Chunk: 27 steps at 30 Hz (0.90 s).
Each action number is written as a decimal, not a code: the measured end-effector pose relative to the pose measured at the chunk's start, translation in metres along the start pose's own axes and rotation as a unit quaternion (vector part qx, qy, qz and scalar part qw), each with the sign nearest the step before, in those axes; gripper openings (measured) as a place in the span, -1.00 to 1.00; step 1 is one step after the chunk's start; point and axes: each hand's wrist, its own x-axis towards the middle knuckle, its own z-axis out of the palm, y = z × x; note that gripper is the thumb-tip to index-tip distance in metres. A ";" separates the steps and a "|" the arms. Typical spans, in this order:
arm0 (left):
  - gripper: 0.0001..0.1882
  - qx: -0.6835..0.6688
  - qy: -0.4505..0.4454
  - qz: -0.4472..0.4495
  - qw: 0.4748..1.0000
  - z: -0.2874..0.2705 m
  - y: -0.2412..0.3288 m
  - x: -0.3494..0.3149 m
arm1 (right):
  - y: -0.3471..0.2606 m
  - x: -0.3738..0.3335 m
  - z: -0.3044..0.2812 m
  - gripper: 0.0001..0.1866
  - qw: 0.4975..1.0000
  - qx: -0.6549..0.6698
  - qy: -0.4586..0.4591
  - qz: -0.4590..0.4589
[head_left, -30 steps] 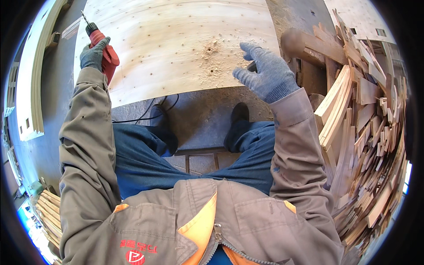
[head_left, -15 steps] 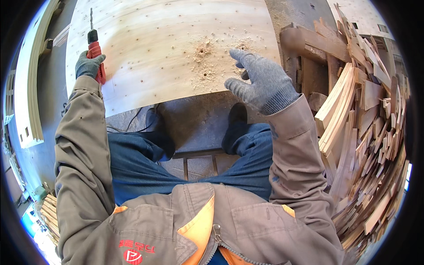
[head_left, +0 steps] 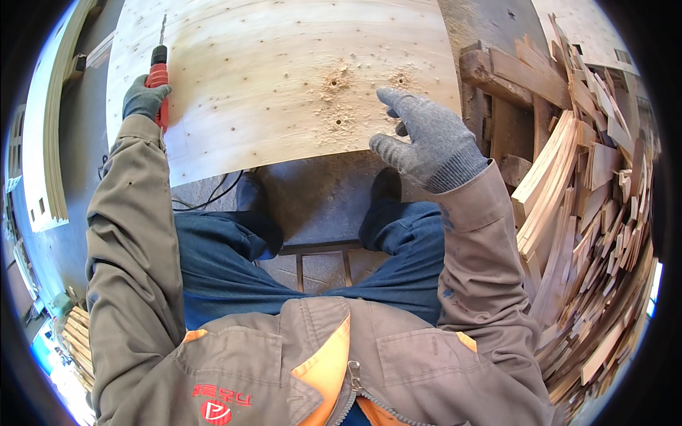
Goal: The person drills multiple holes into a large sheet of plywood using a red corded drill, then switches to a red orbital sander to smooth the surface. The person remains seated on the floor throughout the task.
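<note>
My left hand (head_left: 144, 98), in a grey knit glove, grips a red power drill (head_left: 158, 76) by its body near the left edge of a pale plywood sheet (head_left: 249, 78). The drill's long bit (head_left: 163, 30) points away from me. Over the sheet's near right corner is my gloved right hand (head_left: 426, 135), its thumb and fingers apart and nothing in it. Beyond its fingertips, wood shavings (head_left: 346, 94) lie around 3 drilled holes. Small dark dots are spread over the rest of the sheet.
A big heap of wood offcuts (head_left: 597, 213) rises at my right, with thick timber blocks (head_left: 508, 74) beside the sheet. Stacked boards (head_left: 50, 142) stand at the far left. A black cable (head_left: 213, 199) runs on the floor near my left foot.
The sheet and timber appear shifted slightly to the right in the picture. My right hand sits slightly lower and further right. The drill stays in my left hand, a little more upright.
</note>
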 end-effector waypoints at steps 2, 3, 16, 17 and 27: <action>-0.31 0.045 0.007 0.030 0.999 -0.006 0.012 -0.005 | 0.000 -0.001 0.000 -0.28 1.000 0.006 0.001 -0.003; -0.31 0.053 0.020 0.046 0.997 -0.008 0.017 -0.003 | 0.002 -0.001 0.002 -0.27 1.000 0.005 0.012 -0.014; -0.36 -0.084 0.113 0.277 0.950 -0.041 0.118 -0.070 | 0.007 -0.004 0.001 -0.26 0.999 -0.024 0.028 -0.006; -0.39 -0.103 0.111 0.291 0.945 -0.046 0.130 -0.084 | 0.006 -0.004 -0.002 -0.26 0.999 -0.025 0.016 0.012; -0.78 -0.237 -0.115 0.406 0.875 -0.005 0.153 -0.237 | 0.023 -0.016 -0.022 -0.23 0.993 -0.017 0.033 0.111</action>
